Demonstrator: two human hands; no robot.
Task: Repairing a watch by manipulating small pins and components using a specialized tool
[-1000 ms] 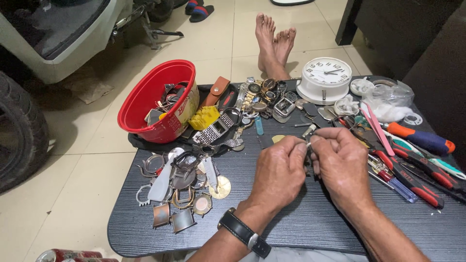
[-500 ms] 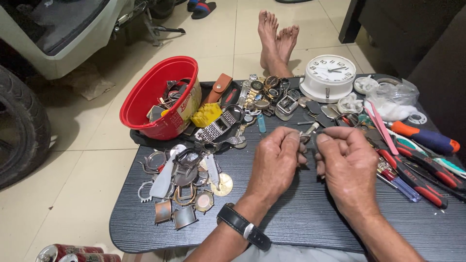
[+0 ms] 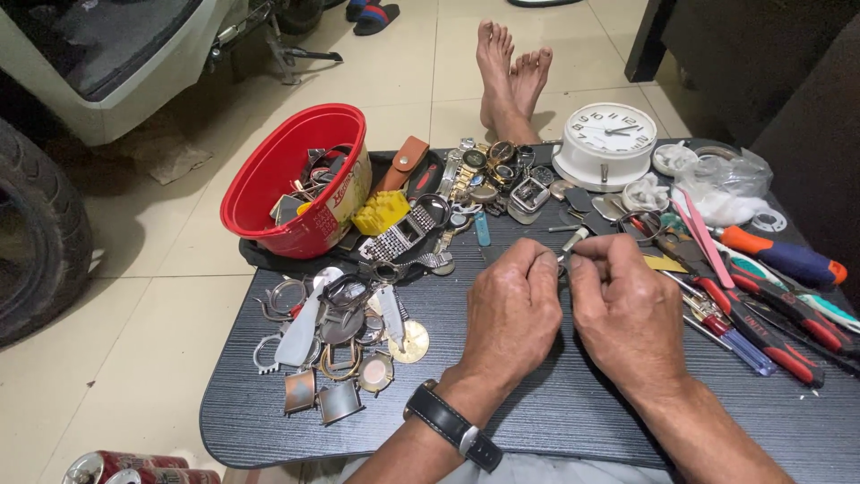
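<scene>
Both hands sit a bit lower and nearer to the person than a moment ago, and they are pressed closer together. The left hand (image 3: 512,309) and the right hand (image 3: 627,314) are curled up tight, with the fingertips meeting over a small metal piece (image 3: 573,240). Only its tip pokes out above the fingers, so it is hard to say what it is or which hand grips it. It is held just above the dark table (image 3: 573,412), near the middle. A black wristwatch (image 3: 450,425) is on the left wrist. Left of the hands lies a heap of watch cases and rings (image 3: 340,345), some lying on top of others. Behind that heap stands a red bowl (image 3: 300,179) with more watch bits inside, partly hidden by its wall. A white clock (image 3: 607,143) stands at the far edge of the table. On the right lie red-handled tools (image 3: 761,323), and the right edge of the picture cuts some of them off. Two bare feet (image 3: 512,76) rest on the floor past the table. A dark tyre (image 3: 36,233) is cut off at the left edge.
</scene>
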